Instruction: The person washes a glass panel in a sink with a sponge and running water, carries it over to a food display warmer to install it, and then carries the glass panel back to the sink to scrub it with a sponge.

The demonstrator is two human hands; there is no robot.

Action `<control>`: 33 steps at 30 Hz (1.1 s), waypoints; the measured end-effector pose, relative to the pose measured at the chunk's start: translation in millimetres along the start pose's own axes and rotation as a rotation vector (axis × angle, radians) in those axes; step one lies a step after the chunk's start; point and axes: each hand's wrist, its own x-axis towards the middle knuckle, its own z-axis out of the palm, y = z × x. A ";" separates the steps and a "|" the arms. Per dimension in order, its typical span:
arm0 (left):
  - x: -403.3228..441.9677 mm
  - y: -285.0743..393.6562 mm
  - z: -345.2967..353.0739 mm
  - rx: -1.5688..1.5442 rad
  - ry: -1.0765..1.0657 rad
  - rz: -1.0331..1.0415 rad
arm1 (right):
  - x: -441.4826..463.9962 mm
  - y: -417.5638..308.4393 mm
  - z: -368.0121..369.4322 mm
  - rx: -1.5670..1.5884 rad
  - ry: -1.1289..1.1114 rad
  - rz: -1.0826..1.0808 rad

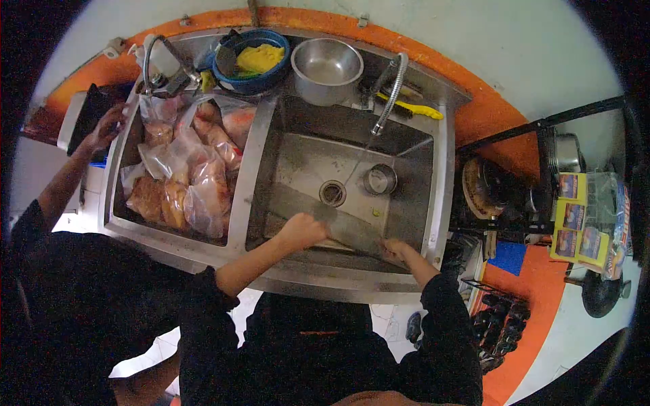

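With the right hand (396,249) closed on its right end and the left hand (306,230) curled at its left part (impossible to tell how firmly), hold the flat grey piece (357,231) low over the near side of the right basin (414,162); tilt toward the drain (332,193), avoid the small metal pot (380,179), and use the far spout (379,126).

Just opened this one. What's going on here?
Over the right basin, the wearer's right hand holds a flat greyish thing, too blurred to name, and the left hand is against it. A small metal pot sits near the drain. Filled plastic bags lie in the left basin; another person's hand is beside it.
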 end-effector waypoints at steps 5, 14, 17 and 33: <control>38.3 -44.6 -15.5 0.068 -0.022 -0.085 | -5.5 -19.6 7.5 -0.182 0.040 -0.125; 109.4 -67.0 -37.7 0.090 0.016 0.098 | -139.7 -268.7 -17.7 -0.017 0.135 -1.269; 130.9 -62.3 -41.2 0.087 0.017 0.093 | -209.7 -301.4 -17.3 0.140 -0.171 -1.270; 178.7 -66.2 -46.1 0.157 -0.034 0.144 | -199.5 -293.1 -90.5 -0.593 0.564 -1.263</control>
